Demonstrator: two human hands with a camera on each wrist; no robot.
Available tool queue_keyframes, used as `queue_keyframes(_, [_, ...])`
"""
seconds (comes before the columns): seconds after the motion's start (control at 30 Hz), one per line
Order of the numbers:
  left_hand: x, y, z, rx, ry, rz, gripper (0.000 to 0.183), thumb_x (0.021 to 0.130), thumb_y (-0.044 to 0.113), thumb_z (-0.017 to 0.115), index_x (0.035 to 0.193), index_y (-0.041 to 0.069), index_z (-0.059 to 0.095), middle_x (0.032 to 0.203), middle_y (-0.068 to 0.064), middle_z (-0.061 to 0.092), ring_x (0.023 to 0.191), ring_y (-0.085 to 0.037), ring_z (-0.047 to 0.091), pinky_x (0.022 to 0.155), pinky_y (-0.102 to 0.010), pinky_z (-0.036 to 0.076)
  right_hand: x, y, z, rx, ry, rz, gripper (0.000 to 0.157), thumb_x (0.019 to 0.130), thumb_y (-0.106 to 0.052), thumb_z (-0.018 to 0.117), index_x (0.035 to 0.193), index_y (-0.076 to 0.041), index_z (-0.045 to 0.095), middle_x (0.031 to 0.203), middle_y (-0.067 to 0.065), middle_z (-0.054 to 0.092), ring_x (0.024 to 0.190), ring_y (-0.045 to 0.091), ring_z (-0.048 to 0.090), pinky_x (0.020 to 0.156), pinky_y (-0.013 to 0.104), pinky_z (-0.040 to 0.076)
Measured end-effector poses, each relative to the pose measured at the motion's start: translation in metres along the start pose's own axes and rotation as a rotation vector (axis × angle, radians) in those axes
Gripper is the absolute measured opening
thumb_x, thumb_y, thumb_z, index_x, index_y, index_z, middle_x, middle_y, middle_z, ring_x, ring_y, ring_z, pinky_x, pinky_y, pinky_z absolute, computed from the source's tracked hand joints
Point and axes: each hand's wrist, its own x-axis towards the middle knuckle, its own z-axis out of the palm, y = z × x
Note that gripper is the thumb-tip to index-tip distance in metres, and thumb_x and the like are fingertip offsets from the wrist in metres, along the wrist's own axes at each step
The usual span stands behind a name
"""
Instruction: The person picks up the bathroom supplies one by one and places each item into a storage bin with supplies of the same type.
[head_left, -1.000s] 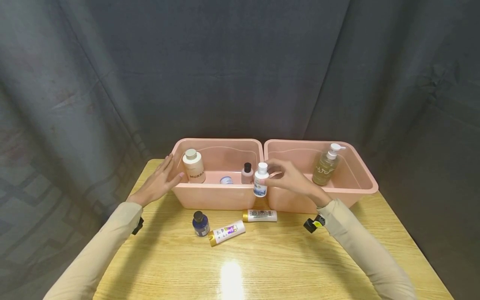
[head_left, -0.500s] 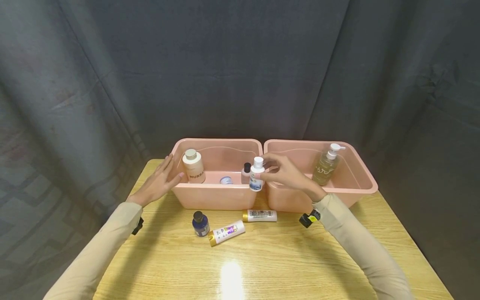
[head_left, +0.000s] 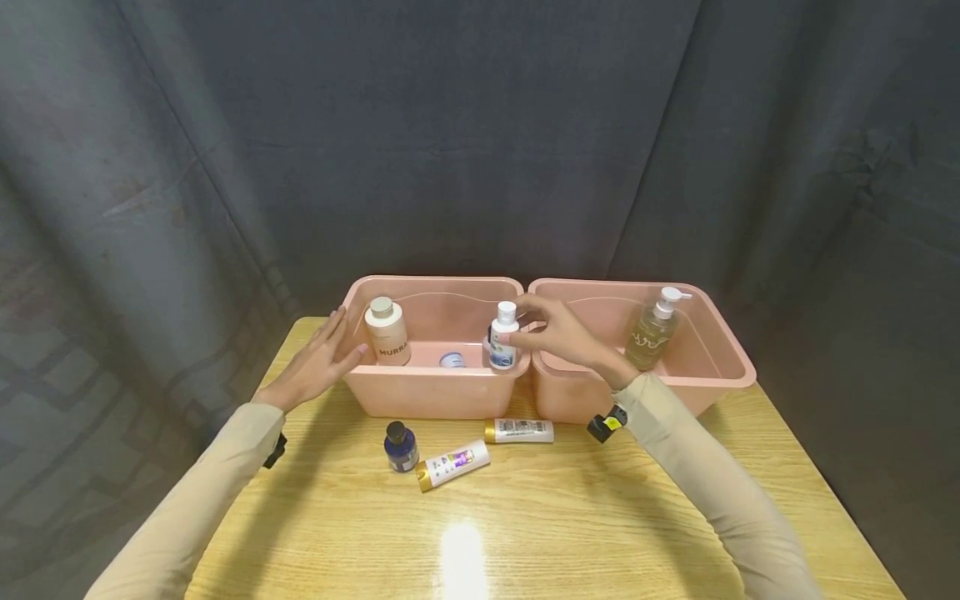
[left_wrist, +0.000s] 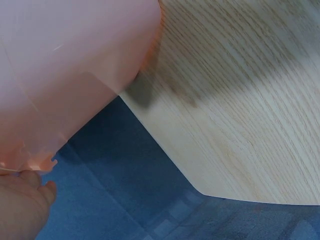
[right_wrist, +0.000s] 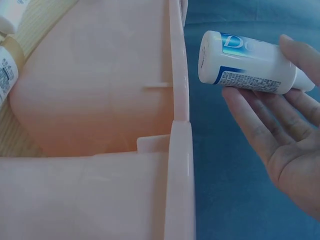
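My right hand (head_left: 558,332) pinches a small white bottle (head_left: 502,337) with a white cap between thumb and fingers. The bottle is upright over the right front part of the left pink bin (head_left: 427,393). In the right wrist view the fingers and thumb clasp the blue-and-white labelled bottle (right_wrist: 250,62) above the bin rim (right_wrist: 181,165). My left hand (head_left: 315,367) rests at the left bin's left rim, fingers extended. Inside that bin are a white MURRA bottle (head_left: 387,333), a small white-and-blue item (head_left: 452,360), and a small pinkish bottle (head_left: 487,354) mostly hidden behind the white one.
A second pink bin (head_left: 712,342) stands to the right, holding a pump bottle (head_left: 648,337). On the wooden table (head_left: 360,533) in front lie two white tubes with gold caps, one nearer (head_left: 456,465) and one farther (head_left: 523,431). A dark blue bottle (head_left: 401,450) stands beside them.
My right hand has moved left and farther away with the white bottle, from the gap between the bins to over the left bin. The left hand has stayed put.
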Motion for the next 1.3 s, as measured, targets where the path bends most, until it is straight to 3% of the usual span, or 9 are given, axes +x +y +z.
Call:
queue_keyframes(0.13, [0.0, 0.0, 0.001, -0.006, 0.003, 0.001, 0.083, 0.101, 0.054, 0.044, 0.159, 0.008, 0.007, 0.165, -0.008, -0.007, 0.148, -0.044, 0.003, 0.111, -0.068, 0.013, 0.001, -0.021, 0.0, -0.025, -0.006, 0.001, 0.041, 0.085, 0.001, 0.075, 0.122, 0.01, 0.059, 0.111, 0.023, 0.063, 0.1, 0.038, 0.061, 0.09, 0.052, 0.051])
queue_keyframes(0.23, [0.0, 0.0, 0.001, -0.013, 0.004, 0.0, 0.082, 0.101, 0.051, 0.046, 0.159, 0.008, 0.007, 0.165, -0.008, -0.008, 0.147, -0.044, 0.003, 0.111, -0.068, 0.013, 0.004, -0.02, -0.001, -0.048, -0.013, -0.005, 0.04, 0.085, 0.0, 0.075, 0.121, 0.01, 0.06, 0.11, 0.022, 0.063, 0.1, 0.038, 0.061, 0.089, 0.05, 0.051])
queue_keyframes(0.53, [0.0, 0.0, 0.0, -0.002, 0.029, 0.021, 0.08, 0.102, 0.047, 0.048, 0.158, 0.004, 0.01, 0.165, -0.012, -0.004, 0.147, -0.044, 0.006, 0.112, -0.067, 0.014, 0.029, 0.016, 0.002, -0.078, 0.02, 0.025, 0.044, 0.084, -0.007, 0.079, 0.122, 0.005, 0.061, 0.112, 0.021, 0.063, 0.099, 0.035, 0.064, 0.089, 0.048, 0.052])
queue_keyframes(0.97, [0.0, 0.001, 0.0, 0.004, 0.02, 0.018, 0.084, 0.101, 0.055, 0.044, 0.158, 0.004, 0.008, 0.165, -0.01, -0.005, 0.147, -0.044, 0.005, 0.112, -0.067, 0.015, 0.05, 0.022, 0.007, -0.051, 0.033, 0.063, 0.04, 0.083, -0.017, 0.082, 0.117, -0.003, 0.065, 0.108, 0.012, 0.065, 0.099, 0.028, 0.064, 0.088, 0.042, 0.053])
queue_keyframes(1.3, [-0.001, 0.001, 0.0, 0.0, 0.011, 0.006, 0.083, 0.101, 0.053, 0.045, 0.159, 0.005, 0.008, 0.165, -0.009, -0.006, 0.148, -0.043, 0.004, 0.112, -0.067, 0.014, 0.059, 0.026, 0.013, -0.037, 0.046, 0.114, 0.04, 0.083, -0.017, 0.082, 0.115, -0.002, 0.065, 0.109, 0.014, 0.064, 0.103, 0.034, 0.063, 0.086, 0.041, 0.054])
